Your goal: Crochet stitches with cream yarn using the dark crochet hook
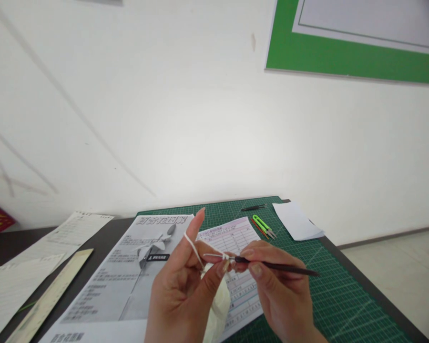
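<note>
My right hand [280,281] grips a crochet hook [289,268] by its dark handle, the metal tip pointing left. White yarn [194,247] loops over the raised index finger of my left hand [186,286] and runs to the hook's shaft. There my left thumb and fingers pinch a small piece of white crochet work [226,257], mostly covered by the fingertips. A pale ball of yarn [217,309] shows below and behind my left hand. Both hands are above printed sheets.
On the green cutting mat [343,295] lie a printed pattern sheet [107,286], a printed chart [241,233], green thread snips [260,224], black tweezers [253,208] and white paper [296,221]. A ruler [53,295] and handwritten sheets [71,233] lie left. A white wall [186,119] stands behind.
</note>
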Available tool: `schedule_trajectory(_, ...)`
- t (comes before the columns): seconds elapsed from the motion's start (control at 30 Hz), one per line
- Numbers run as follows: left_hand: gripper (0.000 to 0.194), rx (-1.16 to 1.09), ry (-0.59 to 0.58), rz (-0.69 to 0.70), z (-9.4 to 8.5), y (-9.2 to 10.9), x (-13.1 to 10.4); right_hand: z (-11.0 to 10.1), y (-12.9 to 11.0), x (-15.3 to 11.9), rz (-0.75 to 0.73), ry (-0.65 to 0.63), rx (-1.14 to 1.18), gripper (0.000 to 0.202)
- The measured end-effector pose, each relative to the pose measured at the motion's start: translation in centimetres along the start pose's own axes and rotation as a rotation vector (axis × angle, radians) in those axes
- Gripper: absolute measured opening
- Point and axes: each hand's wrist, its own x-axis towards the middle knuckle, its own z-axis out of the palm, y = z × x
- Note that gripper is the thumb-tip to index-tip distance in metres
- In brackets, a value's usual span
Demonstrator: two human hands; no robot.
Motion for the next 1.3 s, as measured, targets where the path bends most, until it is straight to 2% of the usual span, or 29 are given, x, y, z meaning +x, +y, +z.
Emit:
schedule_trajectory(0.07, 0.056, 0.033, -0.005, 0.013, 0.1, 0.0, 0.0, 0.1, -0.1, 0.0, -0.011, -0.001, -0.022, 0.017)
schedule_trajectory(0.23, 0.052, 0.189, 0.038, 0.154, 0.2, -0.3, -0.3, 0.3, -0.1, 0.1, -0.034, 0.018, -0.088, 0.017)
schedule_trajectory(0.33, 0.048, 0.206, 0.061, 0.179, 0.2, -0.5, -0.4, 0.3, -0.2, 0.1, -0.039, 0.024, -0.086, 0.016)
schedule_trajectory(0.6, 0.057, 0.170, 0.082, 0.151, 0.1, -0.3, -0.3, 0.3, -0.1, 0.0, -0.005, 0.020, -0.070, 0.013)
schedule_trajectory(0.8, 0.077, -0.026, 0.004, 0.003, -0.2, -0.1, 0.3, 0.3, 0.5, -0.3, 0.055, 0.046, 0.005, 0.013)
schedule_trajectory(0.9, 0.079, -0.121, -0.023, -0.081, -0.5, 0.1, 0.8, 0.3, 0.1, -0.2, -0.028, 0.019, -0.086, 0.017)
schedule_trajectory(1.07, 0.081, -0.140, 0.023, -0.139, -0.4, 0.4, 0.6, 0.5, -1.1, 0.0, -0.250, -0.110, -0.364, 0.031)
schedule_trajectory(1.2, 0.083, -0.091, 0.016, -0.031, 0.0, 0.2, 0.0, 0.9, -1.3, 0.0, -0.344, -0.131, -0.463, 0.038)
schedule_trajectory(1.3, 0.085, -0.014, 0.024, 0.079, -0.1, -0.2, 0.1, 1.1, -1.2, -0.1, -0.358, -0.130, -0.498, 0.040)
